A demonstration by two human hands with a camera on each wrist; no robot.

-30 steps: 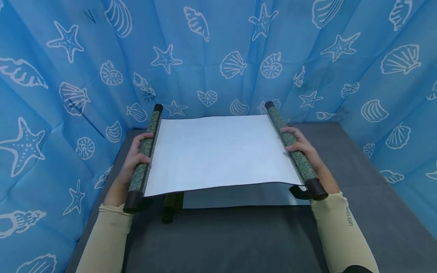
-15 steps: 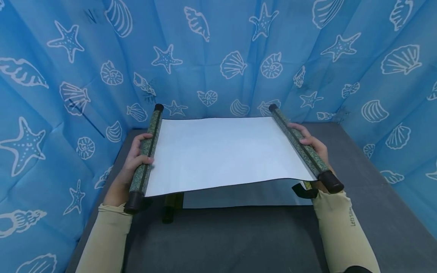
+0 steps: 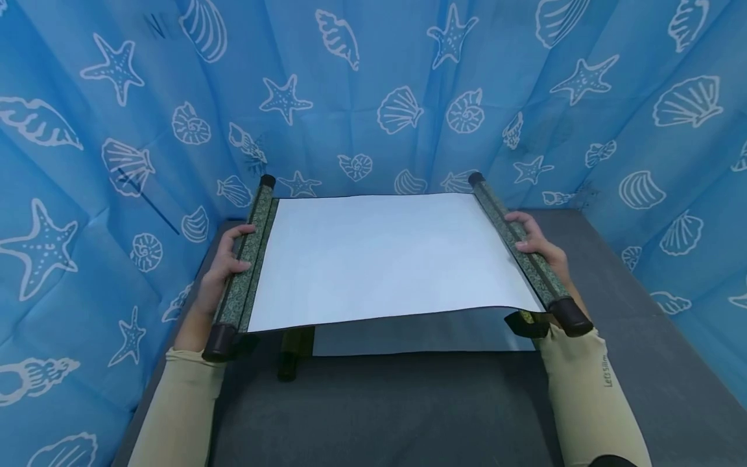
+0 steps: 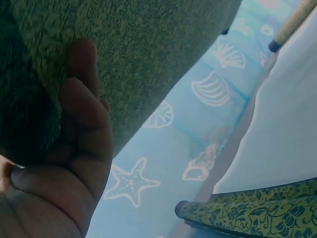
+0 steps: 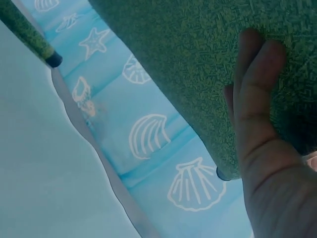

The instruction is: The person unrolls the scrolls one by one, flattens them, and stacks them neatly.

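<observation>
My left hand (image 3: 218,267) grips the left roller (image 3: 239,301) of a hanging scroll, a green-patterned rod with dark end caps. On the right, my right hand (image 3: 547,250) holds the matching roller (image 3: 541,275). Blank white paper (image 3: 385,256) spans between the rollers, raised above a second scroll. Patterned green backing (image 4: 143,49) fills much of the left wrist view, with the left fingers against it. Similar green backing (image 5: 198,54) lies behind the right fingers in the right wrist view.
Below lies the second scroll's pale sheet (image 3: 420,336), partly covered by the held one. Its yellow-green floral roller (image 4: 252,210) shows in the left wrist view. Grey cloth covers the table (image 3: 379,408). A blue seashell-print curtain (image 3: 373,78) hangs behind and at both sides.
My right hand has moved right with its roller, so more white paper shows. The left roller has turned and shifted slightly left.
</observation>
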